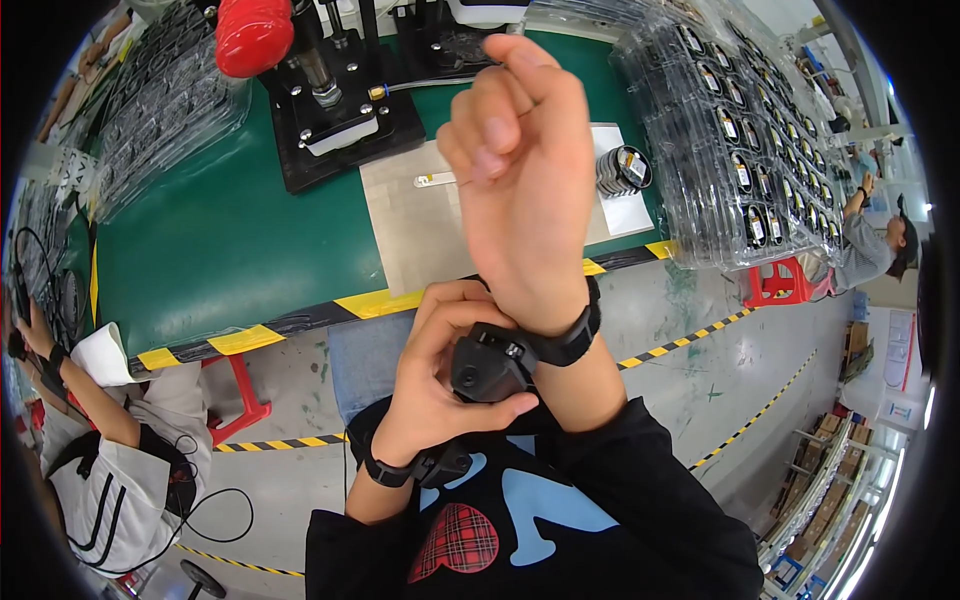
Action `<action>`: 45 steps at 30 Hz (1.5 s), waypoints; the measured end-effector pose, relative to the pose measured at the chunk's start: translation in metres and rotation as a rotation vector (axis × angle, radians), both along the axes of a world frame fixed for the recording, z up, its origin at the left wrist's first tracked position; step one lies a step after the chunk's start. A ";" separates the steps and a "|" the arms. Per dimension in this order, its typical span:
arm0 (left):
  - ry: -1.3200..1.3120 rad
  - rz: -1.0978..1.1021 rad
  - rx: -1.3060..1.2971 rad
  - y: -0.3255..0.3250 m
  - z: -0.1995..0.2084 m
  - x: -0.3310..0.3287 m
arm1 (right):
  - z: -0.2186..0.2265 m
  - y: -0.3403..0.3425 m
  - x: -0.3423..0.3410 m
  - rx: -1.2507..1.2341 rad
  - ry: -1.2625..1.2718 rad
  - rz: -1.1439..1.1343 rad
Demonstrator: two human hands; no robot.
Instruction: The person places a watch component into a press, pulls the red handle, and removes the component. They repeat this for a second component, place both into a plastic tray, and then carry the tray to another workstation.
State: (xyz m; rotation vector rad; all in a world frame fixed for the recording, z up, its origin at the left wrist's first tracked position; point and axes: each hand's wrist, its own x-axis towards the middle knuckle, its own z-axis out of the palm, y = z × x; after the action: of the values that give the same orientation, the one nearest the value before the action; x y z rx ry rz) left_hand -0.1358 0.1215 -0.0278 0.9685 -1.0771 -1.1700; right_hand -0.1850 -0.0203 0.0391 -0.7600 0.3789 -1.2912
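My left hand (425, 385) is closed round a black wrist-worn camera (490, 368) on my right wrist, its thumb below the casing and its fingers above. The camera's black strap (575, 335) circles that wrist. My right hand (530, 170) is raised over the bench edge, palm side showing, fingers loosely curled with nothing visible in them. Behind it, a thin white strip (433, 181) lies on a beige sheet (410, 225), its right end hidden by the hand. To the right, a stack of small round black-rimmed pieces (624, 172) stands on white paper (628, 215).
A black press fixture (350, 140) with a red knob (254, 38) stands on the green bench (200, 260). Clear plastic trays are stacked at left (175, 110) and right (740, 150). One person (120, 450) sits at left, another (870, 245) at far right.
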 end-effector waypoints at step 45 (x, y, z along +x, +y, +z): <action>0.961 0.700 -0.729 -0.033 0.040 0.087 | -0.037 0.144 -0.036 -1.127 1.058 0.084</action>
State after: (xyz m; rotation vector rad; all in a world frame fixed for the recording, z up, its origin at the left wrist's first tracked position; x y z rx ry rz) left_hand -0.0492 0.0881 0.0124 0.0933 -0.2556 -0.4513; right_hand -0.2212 0.1236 0.0016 -2.4028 0.4153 -0.8400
